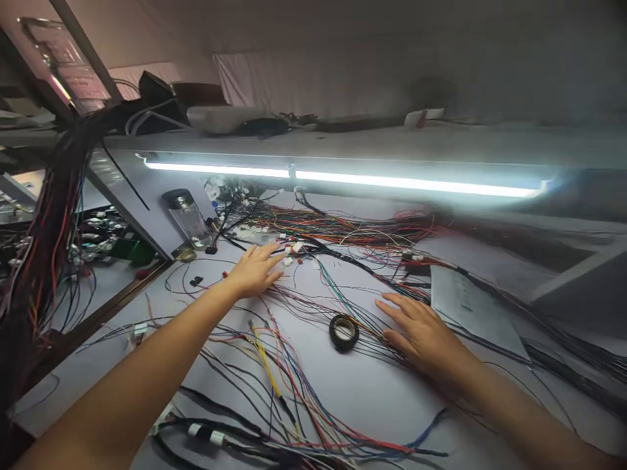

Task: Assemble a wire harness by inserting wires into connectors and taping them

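My left hand [255, 269] reaches across the table with its fingers spread, beside a cluster of white connectors [296, 247] on a wire harness. Thin dark wires run out from under that hand toward the right. My right hand [416, 326] hovers or rests over a bundle of wires [362, 321], fingers stretched out and apart; whether it touches them I cannot tell. Between the hands, nearer the right one, a roll of black tape [343, 333] lies flat. Closer to me spread loose red, blue, black and yellow wires [267, 365].
A long lamp [343, 179] shines beneath the shelf. At the back left stands a clear bottle [189, 219] with a dark lid. A long heap of wires [333, 225] lies along the back. To the right is a plastic-covered sheet [475, 310]; thick cables [63, 189] hang at the left.
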Available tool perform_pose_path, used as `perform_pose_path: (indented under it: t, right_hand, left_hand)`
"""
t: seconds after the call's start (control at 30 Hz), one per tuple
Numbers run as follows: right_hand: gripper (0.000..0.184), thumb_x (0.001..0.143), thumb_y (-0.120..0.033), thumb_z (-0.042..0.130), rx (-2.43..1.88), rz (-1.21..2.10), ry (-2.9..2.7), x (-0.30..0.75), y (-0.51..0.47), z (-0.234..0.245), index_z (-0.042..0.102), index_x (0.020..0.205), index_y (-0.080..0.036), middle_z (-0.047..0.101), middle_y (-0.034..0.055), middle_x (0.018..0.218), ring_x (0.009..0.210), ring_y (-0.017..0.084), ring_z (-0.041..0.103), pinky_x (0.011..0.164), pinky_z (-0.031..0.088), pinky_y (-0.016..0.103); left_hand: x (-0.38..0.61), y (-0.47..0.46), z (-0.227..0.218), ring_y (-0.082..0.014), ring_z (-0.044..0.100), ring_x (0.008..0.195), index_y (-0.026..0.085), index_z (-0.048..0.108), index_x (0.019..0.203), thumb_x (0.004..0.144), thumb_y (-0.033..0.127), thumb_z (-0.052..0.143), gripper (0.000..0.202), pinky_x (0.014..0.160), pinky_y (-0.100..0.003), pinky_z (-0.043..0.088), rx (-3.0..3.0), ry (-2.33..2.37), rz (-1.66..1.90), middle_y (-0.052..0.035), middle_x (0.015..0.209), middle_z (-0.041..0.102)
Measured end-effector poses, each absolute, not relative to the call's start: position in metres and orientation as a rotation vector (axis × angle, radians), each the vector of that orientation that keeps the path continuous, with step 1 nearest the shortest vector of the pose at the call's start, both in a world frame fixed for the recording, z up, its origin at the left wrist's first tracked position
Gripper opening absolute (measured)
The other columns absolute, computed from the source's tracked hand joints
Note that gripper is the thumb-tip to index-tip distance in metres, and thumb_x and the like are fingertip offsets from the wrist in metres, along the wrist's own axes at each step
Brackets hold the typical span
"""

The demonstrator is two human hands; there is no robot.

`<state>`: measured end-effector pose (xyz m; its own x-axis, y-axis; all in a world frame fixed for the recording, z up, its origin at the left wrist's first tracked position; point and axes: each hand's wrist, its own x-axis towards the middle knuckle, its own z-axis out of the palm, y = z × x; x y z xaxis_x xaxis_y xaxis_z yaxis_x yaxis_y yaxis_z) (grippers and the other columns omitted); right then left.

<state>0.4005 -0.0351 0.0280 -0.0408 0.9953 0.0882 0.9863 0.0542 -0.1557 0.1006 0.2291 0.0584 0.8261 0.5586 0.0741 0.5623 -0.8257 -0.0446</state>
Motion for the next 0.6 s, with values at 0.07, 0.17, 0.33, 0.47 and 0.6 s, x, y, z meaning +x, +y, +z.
perform_pose_path:
  t: [0.07, 0.17, 0.33, 0.47, 0.6]
  right_hand:
    - [0.053, 0.091, -0.052, 0.036, -2.059, 0.036, -2.172, 0.397, -0.029, 0.009, 0.037, 0.14, -0.031, 0.03, 0.0061, 0.149, 0.136, 0.028, 0.027, 0.106, 0.028, 0.052]
    - [0.051, 0.092, -0.052, 0.032, -2.055, 0.063, -2.246, 0.391, -0.027, -0.016, 0.037, 0.139, -0.033, 0.03, 0.0054, 0.149, 0.136, 0.029, 0.027, 0.105, 0.027, 0.057]
    - [0.056, 0.09, -0.051, 0.035, -1.99, -0.169, -1.93, 0.365, -0.049, 0.004, 0.042, 0.135, -0.02, 0.041, 0.0131, 0.141, 0.124, 0.034, 0.042, 0.099, 0.037, 0.054]
    - [0.035, 0.087, -0.033, 0.051, -1.454, -0.02, -2.151, 0.289, -0.083, 0.027, 0.053, 0.121, -0.027, 0.063, 0.0087, 0.108, 0.091, 0.023, 0.062, 0.077, 0.052, 0.035]
    - [0.027, 0.085, -0.019, 0.046, -1.182, 0.096, -2.324, 0.2, -0.094, 0.01, 0.056, 0.11, -0.021, 0.064, 0.0075, 0.084, 0.067, 0.019, 0.061, 0.054, 0.051, 0.029]
  left_hand:
    - [0.105, 0.205, 0.063, -0.0216, 0.016, 0.14, 0.022, 0.033, 0.141, 0.094, 0.043, 0.029, 0.051, 0.112, -0.048, 0.006, -3.033, -0.79, -0.08, -0.0074, 0.153, 0.02]
    - [0.089, 0.162, 0.071, -0.0184, 0.014, 0.141, 0.021, 0.028, 0.143, 0.096, 0.042, 0.024, 0.052, 0.114, -0.047, 0.006, -3.144, -0.766, -0.055, -0.0055, 0.153, 0.02]
    - [0.012, 0.063, 0.075, -0.0196, 0.015, 0.141, 0.018, 0.031, 0.142, 0.096, 0.033, 0.031, 0.049, 0.115, -0.044, 0.016, -3.036, -1.161, -0.306, -0.0083, 0.152, 0.023]
    - [-0.03, -0.016, 0.052, -0.0208, 0.025, 0.138, 0.02, 0.037, 0.139, 0.092, 0.03, 0.041, 0.048, 0.114, -0.045, 0.021, -3.136, -1.057, -0.077, -0.0057, 0.148, 0.033]
    - [-0.038, -0.049, 0.029, -0.0194, 0.03, 0.136, 0.023, 0.042, 0.135, 0.093, 0.026, 0.039, 0.043, 0.113, -0.046, 0.023, -3.154, -1.105, -0.062, -0.0024, 0.146, 0.037]
